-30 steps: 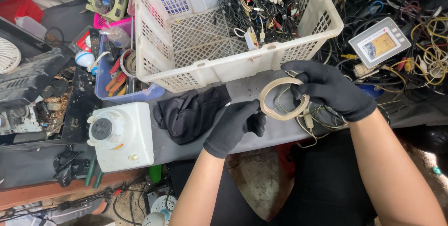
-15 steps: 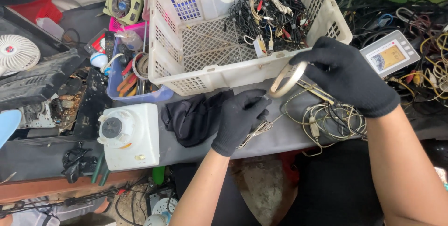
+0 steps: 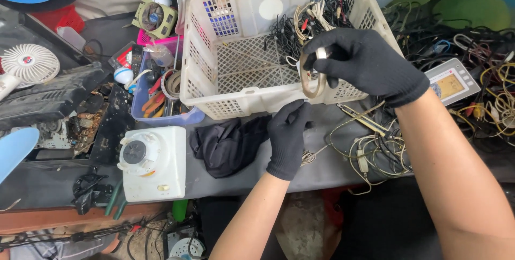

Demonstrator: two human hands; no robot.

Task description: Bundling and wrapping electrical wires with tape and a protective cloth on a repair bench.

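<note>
Both my hands wear black gloves. My right hand (image 3: pixel 370 64) holds a tan coiled loop of cable (image 3: pixel 313 75) over the front edge of a white plastic basket (image 3: pixel 236 99). Inside the basket lie tangled black and pale wires (image 3: pixel 300 26). My left hand (image 3: pixel 288 136) rests on the grey table just below the basket's front wall, fingers curled, touching a thin wire (image 3: pixel 311 157). A loose bundle of beige wire (image 3: pixel 370 147) lies on the table under my right forearm.
A black cloth (image 3: pixel 228 144) lies left of my left hand. A white appliance base (image 3: pixel 153 163) stands at the table's left. A blue tray of tools (image 3: pixel 158 101), a small white fan (image 3: pixel 35 64), a grey device with a screen (image 3: pixel 450 83) and heaps of cables (image 3: pixel 483 67) surround the basket.
My right hand has carried the coiled loop up from the table to the basket's front edge. My left hand let go of the loop and stayed low on the table.
</note>
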